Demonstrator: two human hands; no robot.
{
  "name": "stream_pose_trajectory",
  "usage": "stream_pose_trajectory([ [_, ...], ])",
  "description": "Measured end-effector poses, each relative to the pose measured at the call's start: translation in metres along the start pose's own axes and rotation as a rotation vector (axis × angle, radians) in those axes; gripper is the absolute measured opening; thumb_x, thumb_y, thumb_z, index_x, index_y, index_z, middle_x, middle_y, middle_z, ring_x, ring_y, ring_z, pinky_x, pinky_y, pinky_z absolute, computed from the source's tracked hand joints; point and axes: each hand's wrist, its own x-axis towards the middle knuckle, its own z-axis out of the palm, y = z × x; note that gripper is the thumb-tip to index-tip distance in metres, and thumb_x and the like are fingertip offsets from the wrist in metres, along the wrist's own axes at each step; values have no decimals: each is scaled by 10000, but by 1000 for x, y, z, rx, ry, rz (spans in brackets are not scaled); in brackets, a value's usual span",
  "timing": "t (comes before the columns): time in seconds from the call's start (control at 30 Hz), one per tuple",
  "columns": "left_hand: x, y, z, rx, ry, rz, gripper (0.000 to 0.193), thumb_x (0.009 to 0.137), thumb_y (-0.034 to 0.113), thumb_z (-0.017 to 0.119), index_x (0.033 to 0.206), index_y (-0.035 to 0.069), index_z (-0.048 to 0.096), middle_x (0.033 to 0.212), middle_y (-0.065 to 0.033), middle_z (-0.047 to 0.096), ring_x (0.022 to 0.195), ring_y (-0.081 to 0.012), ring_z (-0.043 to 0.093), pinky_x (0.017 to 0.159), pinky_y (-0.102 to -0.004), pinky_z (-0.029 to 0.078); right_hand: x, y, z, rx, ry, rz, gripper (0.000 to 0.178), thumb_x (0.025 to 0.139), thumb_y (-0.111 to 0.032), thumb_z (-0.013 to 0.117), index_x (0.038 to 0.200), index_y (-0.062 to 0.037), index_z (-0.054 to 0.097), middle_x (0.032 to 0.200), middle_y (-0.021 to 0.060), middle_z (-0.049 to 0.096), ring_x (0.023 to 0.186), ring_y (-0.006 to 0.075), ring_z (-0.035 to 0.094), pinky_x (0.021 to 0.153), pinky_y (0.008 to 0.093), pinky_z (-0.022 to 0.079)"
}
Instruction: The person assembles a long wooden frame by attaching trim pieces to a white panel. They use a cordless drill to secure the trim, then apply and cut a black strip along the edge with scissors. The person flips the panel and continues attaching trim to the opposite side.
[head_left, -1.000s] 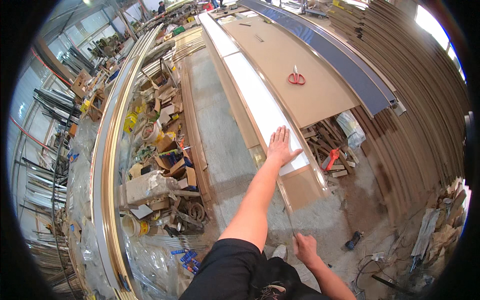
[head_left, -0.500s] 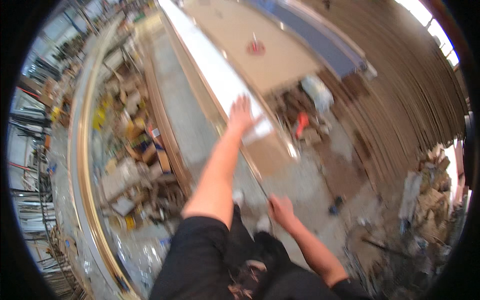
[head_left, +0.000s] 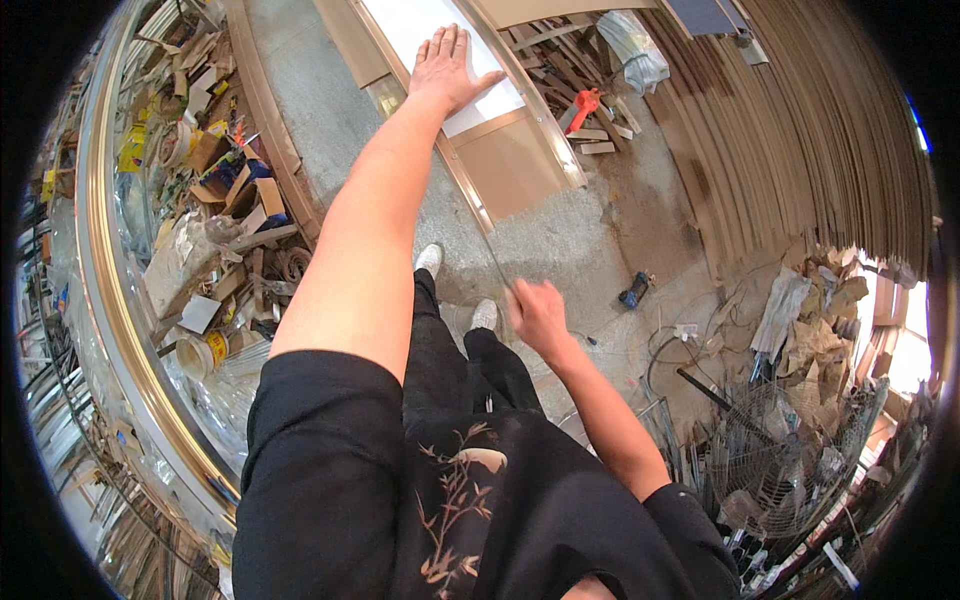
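My left hand (head_left: pixel 447 72) lies flat with its fingers spread on a white sheet (head_left: pixel 405 25), near the sheet's close end. Under the sheet is a long brown panel (head_left: pixel 520 170), edged by a shiny rail (head_left: pixel 463 182) on the left and another rail (head_left: pixel 548 125) on the right. Lower down, my right hand (head_left: pixel 540 315) is closed around the near end of a thin dark strip (head_left: pixel 500 262). That strip runs from my fingers up to the end of the left rail; whether it enters the rail I cannot tell.
Scrap cardboard and wood (head_left: pixel 230 190) are heaped at the left, beside a long gold-edged profile (head_left: pixel 100 230). Stacked brown boards (head_left: pixel 800 130) fill the right. A red tool (head_left: pixel 580 110) lies on wood offcuts, a dark blue tool (head_left: pixel 634 290) on the floor. A wire fan guard (head_left: pixel 775 480) stands lower right.
My view has tilted down toward my body, so the panel sits higher in the picture. My left hand stays flat on the white sheet and my right hand still grips the thin strip.
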Motion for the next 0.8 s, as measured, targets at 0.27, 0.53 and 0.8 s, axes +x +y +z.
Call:
stream_pose_trajectory([
  [0.27, 1, 1, 0, 19, -18, -23, 1058, 867, 829, 345, 1582, 68, 175, 1657, -85, 143, 1535, -223, 89, 1257, -383, 70, 22, -3, -15, -12, -7, -20, 208, 840, -76, 650, 761, -76, 457, 609, 90, 501, 577, 324, 527, 567, 415, 365],
  [0.53, 0, 0, 3, 51, 13, -25, 1057, 863, 843, 323, 1583, 82, 181, 1654, -77, 155, 1535, -220, 91, 1257, -373, 70, 49, -15, -19, -74, -28, -9, 166, 816, -119, 685, 827, -78, 525, 736, 68, 561, 752, 290, 577, 672, 429, 397],
  [0.8, 4, -1, 6, 60, 27, -13, 1047, 865, 836, 333, 1582, 86, 189, 1654, -74, 157, 1534, -217, 97, 1259, -375, 73, 69, -30, 8, -18, 139, 204, 166, 849, -151, 694, 936, -65, 582, 801, 70, 617, 781, 278, 612, 718, 419, 433],
])
